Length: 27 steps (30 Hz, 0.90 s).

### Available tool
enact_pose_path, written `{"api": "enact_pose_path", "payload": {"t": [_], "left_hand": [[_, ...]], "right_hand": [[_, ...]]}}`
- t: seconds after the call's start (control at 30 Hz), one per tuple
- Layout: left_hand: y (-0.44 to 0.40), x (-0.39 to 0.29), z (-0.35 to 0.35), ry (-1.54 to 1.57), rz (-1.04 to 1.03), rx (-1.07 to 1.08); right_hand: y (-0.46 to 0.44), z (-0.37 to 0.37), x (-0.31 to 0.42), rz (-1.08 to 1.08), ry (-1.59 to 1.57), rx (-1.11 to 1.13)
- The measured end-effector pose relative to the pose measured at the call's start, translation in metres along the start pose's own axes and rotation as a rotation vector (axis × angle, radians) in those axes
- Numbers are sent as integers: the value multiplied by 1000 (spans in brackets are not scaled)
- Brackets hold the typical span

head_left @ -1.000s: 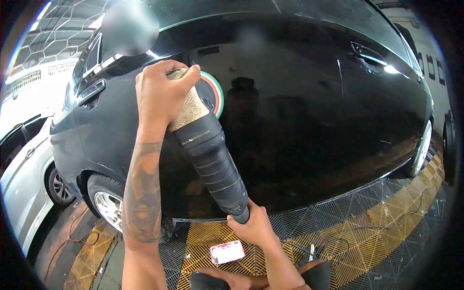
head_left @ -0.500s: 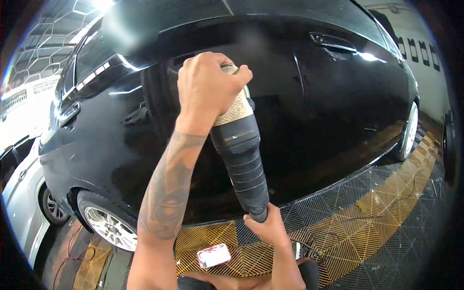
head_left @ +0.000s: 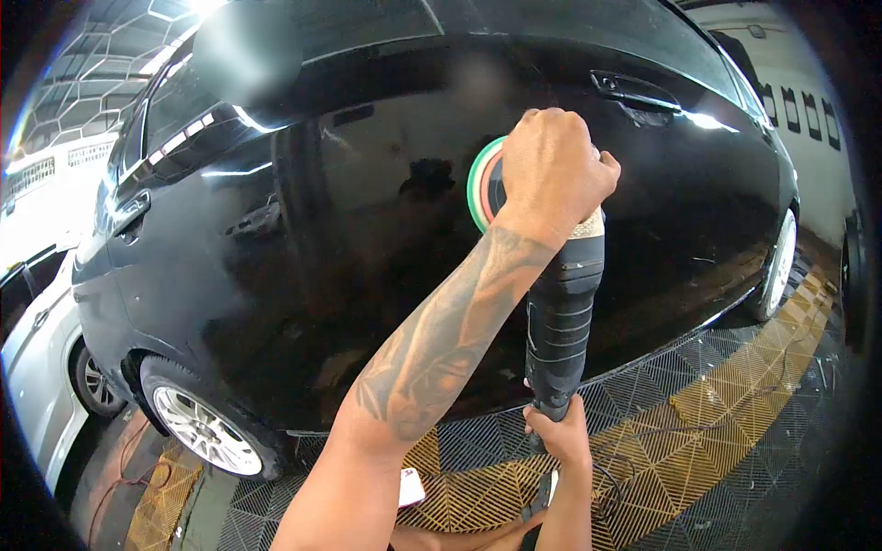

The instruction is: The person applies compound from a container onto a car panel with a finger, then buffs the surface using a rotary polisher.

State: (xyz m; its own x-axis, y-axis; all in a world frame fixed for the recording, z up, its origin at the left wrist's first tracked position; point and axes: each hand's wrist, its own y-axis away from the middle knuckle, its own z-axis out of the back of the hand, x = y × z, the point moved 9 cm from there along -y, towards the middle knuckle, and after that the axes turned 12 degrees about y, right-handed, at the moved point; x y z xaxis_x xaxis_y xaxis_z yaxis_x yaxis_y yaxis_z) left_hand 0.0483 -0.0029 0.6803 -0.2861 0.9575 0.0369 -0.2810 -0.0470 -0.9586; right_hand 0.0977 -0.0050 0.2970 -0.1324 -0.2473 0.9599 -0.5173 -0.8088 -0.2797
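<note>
A black polishing machine (head_left: 559, 317) stands slanted in front of a black car door (head_left: 367, 275). My left hand (head_left: 556, 174), on the tattooed arm, is wrapped round its upper end. Beside that hand shows part of a round pad (head_left: 484, 186) with green and orange rings, against the door panel; the rest is hidden behind the hand. Lower down, my right hand (head_left: 562, 432) grips the machine's bottom end, thumb on the near side.
A white object (head_left: 411, 488) lies on the yellow and grey floor grating (head_left: 478, 473), partly behind my left arm. The car's wheel (head_left: 207, 427) and a white car (head_left: 46, 358) are at left. A cable (head_left: 611, 487) lies near my right forearm.
Both hands and the machine have moved right across the door, and the pad now shows left of my left hand. My left arm now covers part of the white object.
</note>
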Motion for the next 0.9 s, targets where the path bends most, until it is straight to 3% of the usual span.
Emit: {"api": "enact_pose_path", "payload": {"t": [0.33,0.5,0.6,0.9], "left_hand": [[14,37,91,-61,59,-46],[26,65,144,-112,98,-89],[32,77,178,-147,109,-122],[51,113,257,-219,83,-190]], "right_hand": [[10,-65,27,146,132,105],[26,-104,51,86,235,165],[32,-129,71,221,232,198],[46,-190,91,306,274,268]]}}
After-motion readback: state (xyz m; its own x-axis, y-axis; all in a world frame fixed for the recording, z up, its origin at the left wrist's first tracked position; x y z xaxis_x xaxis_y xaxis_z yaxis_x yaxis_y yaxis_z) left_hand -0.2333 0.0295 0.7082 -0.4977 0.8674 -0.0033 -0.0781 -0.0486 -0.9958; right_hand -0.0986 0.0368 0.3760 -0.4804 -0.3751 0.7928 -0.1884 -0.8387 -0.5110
